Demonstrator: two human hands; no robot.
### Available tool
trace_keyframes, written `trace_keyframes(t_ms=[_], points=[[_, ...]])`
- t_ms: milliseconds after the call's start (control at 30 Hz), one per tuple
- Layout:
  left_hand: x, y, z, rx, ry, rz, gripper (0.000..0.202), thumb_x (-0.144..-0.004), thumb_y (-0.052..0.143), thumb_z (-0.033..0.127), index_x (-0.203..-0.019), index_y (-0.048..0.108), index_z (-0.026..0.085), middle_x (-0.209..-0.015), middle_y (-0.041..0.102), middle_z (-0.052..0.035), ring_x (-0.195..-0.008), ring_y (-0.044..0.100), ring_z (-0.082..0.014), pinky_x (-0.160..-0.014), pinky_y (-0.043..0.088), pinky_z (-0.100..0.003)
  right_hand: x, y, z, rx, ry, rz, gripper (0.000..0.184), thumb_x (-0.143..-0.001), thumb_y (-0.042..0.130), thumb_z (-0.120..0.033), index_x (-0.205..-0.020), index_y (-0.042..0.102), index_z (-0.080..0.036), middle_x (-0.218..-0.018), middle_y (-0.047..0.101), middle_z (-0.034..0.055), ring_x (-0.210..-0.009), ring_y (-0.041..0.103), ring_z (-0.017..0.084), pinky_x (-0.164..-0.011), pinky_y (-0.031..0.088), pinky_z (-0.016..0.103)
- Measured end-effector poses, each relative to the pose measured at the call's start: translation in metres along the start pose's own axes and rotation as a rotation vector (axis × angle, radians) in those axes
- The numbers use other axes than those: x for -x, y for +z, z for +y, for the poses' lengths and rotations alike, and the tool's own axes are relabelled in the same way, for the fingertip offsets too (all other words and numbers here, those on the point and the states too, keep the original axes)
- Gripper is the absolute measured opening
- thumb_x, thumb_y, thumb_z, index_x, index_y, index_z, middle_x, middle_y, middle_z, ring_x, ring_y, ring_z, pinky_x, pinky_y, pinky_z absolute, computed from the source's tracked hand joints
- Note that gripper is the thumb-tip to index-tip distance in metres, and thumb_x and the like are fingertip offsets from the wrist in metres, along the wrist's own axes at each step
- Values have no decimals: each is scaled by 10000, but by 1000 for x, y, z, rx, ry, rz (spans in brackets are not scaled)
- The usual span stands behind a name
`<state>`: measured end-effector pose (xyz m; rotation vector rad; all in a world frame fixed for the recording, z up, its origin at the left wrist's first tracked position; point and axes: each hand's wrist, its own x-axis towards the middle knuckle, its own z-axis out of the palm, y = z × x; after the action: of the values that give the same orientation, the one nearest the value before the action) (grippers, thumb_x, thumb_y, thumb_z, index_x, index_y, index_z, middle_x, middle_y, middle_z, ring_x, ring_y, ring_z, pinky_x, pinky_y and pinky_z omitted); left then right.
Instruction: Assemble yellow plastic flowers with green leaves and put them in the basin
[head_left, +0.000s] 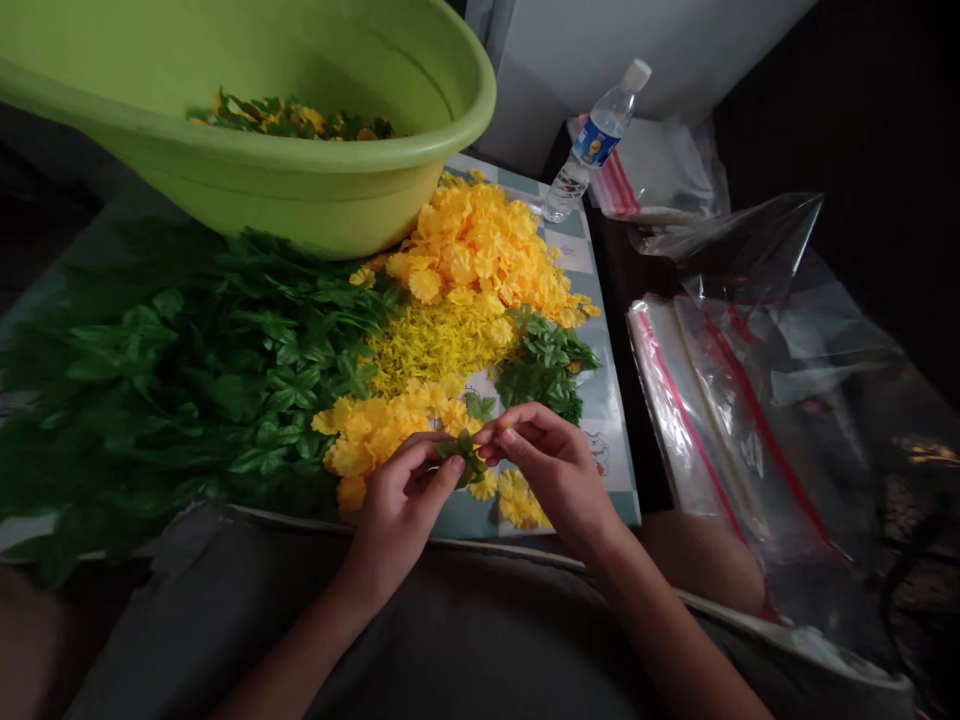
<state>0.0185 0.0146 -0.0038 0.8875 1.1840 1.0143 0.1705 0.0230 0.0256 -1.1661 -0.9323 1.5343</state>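
Observation:
Near the table's front edge, my left hand (409,490) pinches a green artificial leaf (466,462) between thumb and fingers. My right hand (551,465) meets it from the right, its thumb and forefinger closed on a small yellow piece that is mostly hidden by the fingertips. Just beyond my hands lie yellow fabric petals (375,430). Behind them is a heap of thin yellow flower centres (439,345), with a larger pile of orange-yellow petals (480,240) farther back. A big mound of green leaves (225,370) spreads to the left, and a smaller leaf stack (551,365) sits to the right.
A large green basin (300,190) holding mixed leaves and yellow flowers stands at the back left. A clear plastic bottle (596,140) stands at the table's back right corner. Clear bags with red strips (720,400) lie to the right. A grey cloth (450,620) covers my lap.

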Motion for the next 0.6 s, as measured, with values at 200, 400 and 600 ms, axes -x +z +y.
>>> trace_keyframes(t_ms=[200,400,600], points=[[-1,3,-9,29,9,-23,150,-731,700,268,-835,721,162,-889,681,-81,-875,648,-205,-748,519,-245,3,-5,9,-44,26,-67,53,-771,691,-252,-819,703,-236,-885,646,7,-681,578,104,-660,513,281],[-2,3,-10,7,17,-32,127,-753,671,261,-845,709,181,-889,675,-52,-857,633,-178,-751,503,-212,3,-5,9,160,-19,-136,74,-809,645,-209,-851,705,-218,-871,618,18,-748,601,117,-698,519,284],[1,2,-8,45,-12,-70,137,-751,671,307,-821,676,190,-773,643,-17,-774,604,-160,-684,484,-194,3,-2,13,471,-161,-175,134,-845,576,-154,-869,687,-225,-936,545,38,-906,565,149,-776,486,299]])
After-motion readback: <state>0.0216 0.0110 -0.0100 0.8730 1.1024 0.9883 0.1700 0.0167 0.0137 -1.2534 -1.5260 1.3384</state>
